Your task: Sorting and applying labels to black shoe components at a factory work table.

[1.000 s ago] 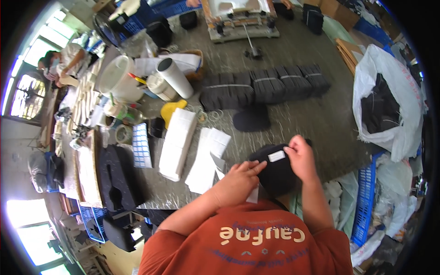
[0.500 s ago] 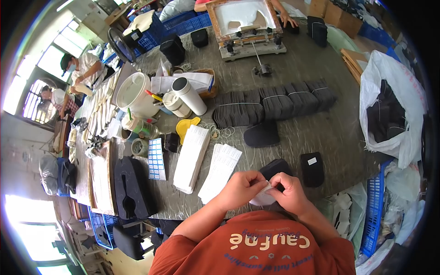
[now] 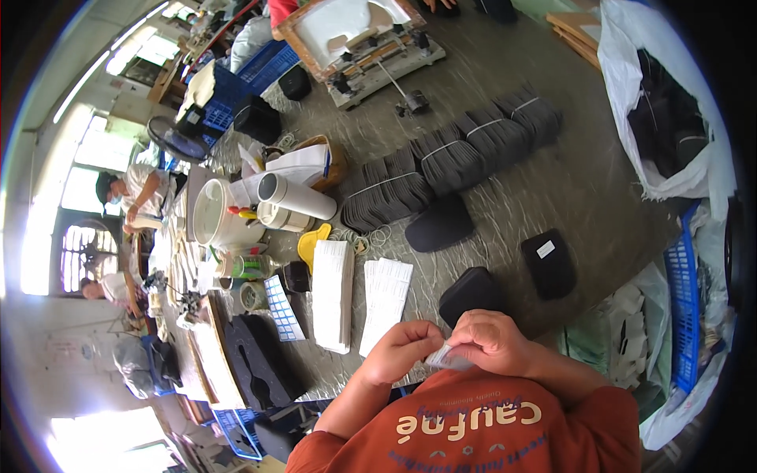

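Both hands meet close to my shirt at the table's near edge. Between my left hand (image 3: 404,348) and my right hand (image 3: 490,340) is a small white slip of paper (image 3: 446,361), pinched by the fingertips of each. Part of it is covered by the fingers. Just beyond my right hand lies a black rounded pad (image 3: 471,295). Farther right, another black pad (image 3: 549,268) has a small white label on its face. A third black pad (image 3: 439,223) lies flat beyond them. White printed slips (image 3: 386,298) are spread left of the pads, beside a thick stack of slips (image 3: 332,299).
Banded black pads (image 3: 441,162) form a long row across the table. A white bottle (image 3: 298,195), bucket (image 3: 211,213) and sheet of blue labels (image 3: 284,309) stand or lie left. A framed screen fixture (image 3: 347,35) is at the back, a white sack (image 3: 615,87) at right. People work farther off.
The view has tilted and shifted, so the table appears turned. My right hand has rolled over the slip, its knuckles now facing up, and both hands still pinch it.
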Action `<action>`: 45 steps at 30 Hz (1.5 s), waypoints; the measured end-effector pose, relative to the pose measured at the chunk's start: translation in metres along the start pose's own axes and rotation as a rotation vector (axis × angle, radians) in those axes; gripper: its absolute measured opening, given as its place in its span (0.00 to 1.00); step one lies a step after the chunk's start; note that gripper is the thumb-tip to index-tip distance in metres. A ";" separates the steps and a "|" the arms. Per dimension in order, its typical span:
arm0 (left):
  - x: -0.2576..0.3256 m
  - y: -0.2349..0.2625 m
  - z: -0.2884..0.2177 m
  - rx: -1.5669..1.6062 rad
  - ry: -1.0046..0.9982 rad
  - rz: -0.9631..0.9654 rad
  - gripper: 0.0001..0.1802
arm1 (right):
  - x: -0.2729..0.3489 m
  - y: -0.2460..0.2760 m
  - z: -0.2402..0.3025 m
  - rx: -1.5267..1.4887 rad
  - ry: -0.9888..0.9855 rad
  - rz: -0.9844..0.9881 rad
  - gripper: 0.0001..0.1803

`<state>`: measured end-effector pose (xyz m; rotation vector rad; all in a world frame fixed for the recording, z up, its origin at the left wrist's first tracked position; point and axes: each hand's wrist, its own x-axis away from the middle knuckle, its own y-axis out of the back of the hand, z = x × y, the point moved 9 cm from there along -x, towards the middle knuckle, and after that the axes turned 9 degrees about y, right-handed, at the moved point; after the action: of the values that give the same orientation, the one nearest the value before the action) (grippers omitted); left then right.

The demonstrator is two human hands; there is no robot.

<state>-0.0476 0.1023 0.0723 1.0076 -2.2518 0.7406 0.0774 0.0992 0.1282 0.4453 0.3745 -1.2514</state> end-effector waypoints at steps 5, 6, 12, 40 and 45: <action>0.000 -0.003 -0.004 -0.098 0.081 -0.041 0.06 | -0.002 0.002 0.002 -0.041 0.126 0.011 0.12; -0.002 -0.002 -0.003 -0.107 0.095 -0.042 0.06 | -0.001 0.003 -0.003 -0.020 0.093 0.022 0.12; -0.002 -0.002 -0.002 0.070 0.133 -0.094 0.07 | 0.003 0.007 -0.005 -0.038 0.155 0.059 0.10; -0.006 -0.051 -0.024 -1.234 -0.487 -0.099 0.06 | 0.032 0.019 -0.046 0.115 -0.110 -0.318 0.12; -0.007 -0.050 -0.024 -1.206 -0.489 -0.087 0.07 | 0.031 0.020 -0.045 0.127 -0.137 -0.329 0.12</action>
<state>0.0013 0.0932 0.0967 0.6487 -2.3668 -0.9464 0.1036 0.1019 0.0762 0.4131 0.2587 -1.6235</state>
